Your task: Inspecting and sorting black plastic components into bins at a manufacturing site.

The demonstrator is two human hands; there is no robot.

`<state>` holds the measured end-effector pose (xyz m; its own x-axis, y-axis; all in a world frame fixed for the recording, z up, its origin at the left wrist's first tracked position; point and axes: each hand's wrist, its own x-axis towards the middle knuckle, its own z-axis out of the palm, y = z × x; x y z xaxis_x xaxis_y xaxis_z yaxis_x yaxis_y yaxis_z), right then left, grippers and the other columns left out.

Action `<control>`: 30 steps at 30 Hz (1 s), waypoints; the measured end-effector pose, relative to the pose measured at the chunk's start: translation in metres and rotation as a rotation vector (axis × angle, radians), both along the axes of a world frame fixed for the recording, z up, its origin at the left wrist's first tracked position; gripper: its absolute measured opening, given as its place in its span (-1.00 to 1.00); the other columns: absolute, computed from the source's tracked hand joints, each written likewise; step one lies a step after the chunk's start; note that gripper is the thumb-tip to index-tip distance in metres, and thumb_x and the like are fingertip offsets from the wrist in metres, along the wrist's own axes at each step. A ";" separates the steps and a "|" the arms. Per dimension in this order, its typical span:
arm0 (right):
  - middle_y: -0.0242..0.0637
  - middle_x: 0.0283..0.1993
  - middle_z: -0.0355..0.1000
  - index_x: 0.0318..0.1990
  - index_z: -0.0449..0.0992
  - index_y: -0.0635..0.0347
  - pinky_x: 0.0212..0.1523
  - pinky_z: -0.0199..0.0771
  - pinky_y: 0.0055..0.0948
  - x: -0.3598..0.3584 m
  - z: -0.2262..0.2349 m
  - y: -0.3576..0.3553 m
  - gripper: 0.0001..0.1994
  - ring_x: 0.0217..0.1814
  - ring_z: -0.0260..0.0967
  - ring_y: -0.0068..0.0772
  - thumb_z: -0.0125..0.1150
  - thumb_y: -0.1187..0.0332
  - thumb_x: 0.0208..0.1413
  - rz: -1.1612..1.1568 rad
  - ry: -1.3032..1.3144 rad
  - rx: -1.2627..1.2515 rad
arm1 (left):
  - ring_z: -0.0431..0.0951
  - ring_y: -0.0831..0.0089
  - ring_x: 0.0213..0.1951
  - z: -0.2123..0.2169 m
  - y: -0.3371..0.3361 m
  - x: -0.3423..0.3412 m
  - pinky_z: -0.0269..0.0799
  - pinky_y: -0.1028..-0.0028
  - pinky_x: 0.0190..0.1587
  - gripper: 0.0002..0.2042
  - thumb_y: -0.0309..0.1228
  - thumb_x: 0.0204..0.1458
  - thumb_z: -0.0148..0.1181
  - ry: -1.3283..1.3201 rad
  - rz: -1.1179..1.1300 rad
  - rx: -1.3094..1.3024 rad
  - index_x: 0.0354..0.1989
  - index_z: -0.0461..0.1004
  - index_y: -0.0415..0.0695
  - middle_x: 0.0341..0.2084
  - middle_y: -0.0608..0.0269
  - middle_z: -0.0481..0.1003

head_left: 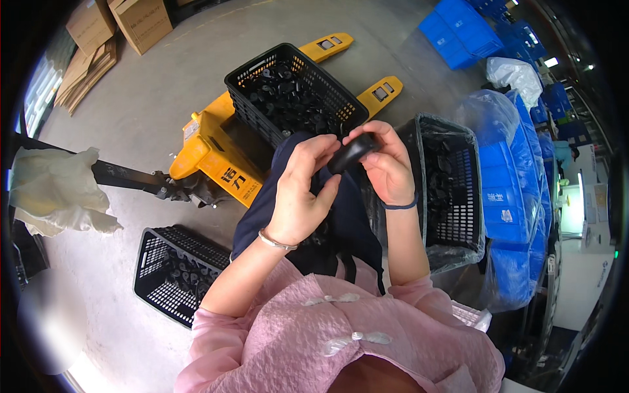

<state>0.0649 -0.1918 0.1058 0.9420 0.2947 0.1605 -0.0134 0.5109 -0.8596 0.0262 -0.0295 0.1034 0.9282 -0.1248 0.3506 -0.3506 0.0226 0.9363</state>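
Two hands on one black plastic part (350,152): left hand (298,193) and right hand (386,167) both gripping it by fingertips.

Even, bright daylight with soft shadows on the floor (164,85); strongest light enters at the upper left. Fisheye bending and a black vignette ring the frame; a blurred patch sits lower left.

I see one crate of parts (295,92) on the pallet jack (216,147) ahead, another crate (452,190) to my right, a third (173,272) on the floor lower left.
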 end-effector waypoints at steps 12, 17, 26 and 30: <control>-0.14 -0.18 0.33 -0.34 0.24 0.18 0.04 0.20 -0.32 -0.026 0.002 -0.076 -0.73 0.01 0.25 -0.22 -0.15 0.74 -0.21 -0.268 -0.230 -0.162 | 0.44 0.38 -0.27 -0.067 0.041 -0.008 0.39 0.49 -0.23 -0.71 -0.71 -0.24 0.05 0.154 0.156 0.325 -0.26 0.38 -0.21 -0.34 0.20 0.39; -0.13 0.03 0.21 -0.04 0.24 0.28 0.06 0.16 -0.41 -0.056 0.019 -0.180 -0.58 0.08 0.15 -0.25 -0.01 0.64 -0.16 -0.853 -0.374 -1.514 | 0.41 0.21 -0.28 -0.088 0.058 -0.027 0.33 0.40 -0.16 -0.65 -0.57 -0.37 0.14 0.119 -0.078 0.619 -0.26 0.42 -0.16 -0.29 0.12 0.40; -0.26 -0.24 0.39 -0.19 0.43 0.22 -0.20 0.34 -0.51 -0.051 -0.024 -0.039 -0.75 -0.22 0.37 -0.41 0.09 0.54 -0.11 -0.279 -0.192 -1.078 | 0.43 0.28 -0.27 -0.095 0.050 -0.022 0.32 0.47 -0.14 -0.58 -0.56 -0.34 0.21 0.142 -0.380 0.524 -0.17 0.38 -0.18 -0.30 0.09 0.41; -0.17 -0.05 0.28 -0.07 0.34 0.18 -0.05 0.30 -0.37 -0.069 -0.030 0.018 -0.57 -0.01 0.26 -0.20 0.22 0.45 -0.20 0.028 -0.456 -1.136 | 0.42 0.58 -0.38 -0.082 0.065 -0.013 0.34 0.64 -0.38 -0.69 -0.48 -0.09 0.15 0.835 -0.312 -0.065 -0.12 0.37 -0.19 -0.36 0.34 0.42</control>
<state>-0.0039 -0.1740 0.0756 0.8577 0.5016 0.1124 0.4068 -0.5286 -0.7450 0.0128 0.0351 0.0218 0.8111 -0.4181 -0.4090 0.4756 0.0645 0.8773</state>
